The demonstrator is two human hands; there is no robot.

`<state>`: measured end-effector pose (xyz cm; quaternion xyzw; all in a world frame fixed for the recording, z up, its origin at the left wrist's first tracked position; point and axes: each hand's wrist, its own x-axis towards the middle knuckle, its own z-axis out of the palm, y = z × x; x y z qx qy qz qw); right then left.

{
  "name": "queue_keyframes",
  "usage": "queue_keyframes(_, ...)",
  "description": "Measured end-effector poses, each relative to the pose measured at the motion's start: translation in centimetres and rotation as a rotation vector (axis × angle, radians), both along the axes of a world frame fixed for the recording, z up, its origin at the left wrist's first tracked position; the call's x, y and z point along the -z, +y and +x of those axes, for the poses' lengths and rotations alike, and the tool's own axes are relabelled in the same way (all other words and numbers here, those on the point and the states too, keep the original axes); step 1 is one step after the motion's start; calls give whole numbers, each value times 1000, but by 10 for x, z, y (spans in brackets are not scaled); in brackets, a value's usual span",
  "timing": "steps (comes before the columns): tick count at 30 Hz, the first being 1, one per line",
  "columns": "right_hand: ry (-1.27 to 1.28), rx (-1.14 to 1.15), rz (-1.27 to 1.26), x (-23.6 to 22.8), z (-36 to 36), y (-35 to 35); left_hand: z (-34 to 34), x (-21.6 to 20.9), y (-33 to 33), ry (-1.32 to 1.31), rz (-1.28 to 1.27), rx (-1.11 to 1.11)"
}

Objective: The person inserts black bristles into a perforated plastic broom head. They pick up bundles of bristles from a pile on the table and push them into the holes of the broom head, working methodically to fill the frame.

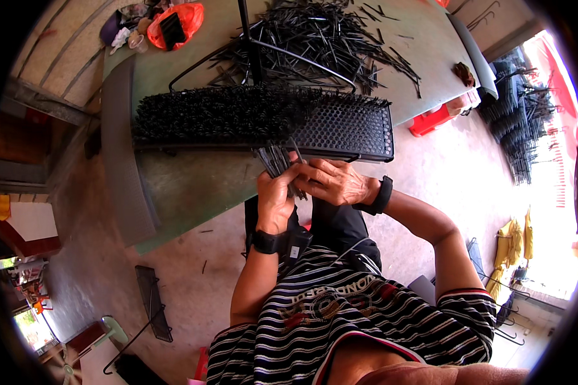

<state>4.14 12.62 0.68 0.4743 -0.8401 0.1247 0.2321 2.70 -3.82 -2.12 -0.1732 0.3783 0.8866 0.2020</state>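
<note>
My left hand is closed around a bundle of thin black strips, their upper ends fanning out past the fingers. My right hand reaches over from the right, its fingers pinched together on the strips in the left hand; how many it grips is hidden. Just beyond both hands lies a long black perforated tray. Upright black strips densely fill its left and middle parts, while rows of bare holes show at its right end. A black wire frame rises behind the tray.
A loose heap of black strips covers the far part of the green table. An orange plastic bag with a dark object lies far left. A red stool stands right of the table; another black rack is on the floor, lower left.
</note>
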Motion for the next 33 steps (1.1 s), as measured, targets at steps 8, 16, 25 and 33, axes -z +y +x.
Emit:
queue_keyframes(8,61,-80,-83,0,-1,12,2,-3,-3,-54,32,171)
queue_keyframes(16,-621,470,-664,-38,-2,9,9,3,-19,29,-86,148)
queue_keyframes(25,-1273,494,-840,-21,-15,-3,4,-2,5,262,-112,162)
queue_keyframes(33,-935,585,-1264,-21,-17,-16,2,-5,-6,9,-78,23)
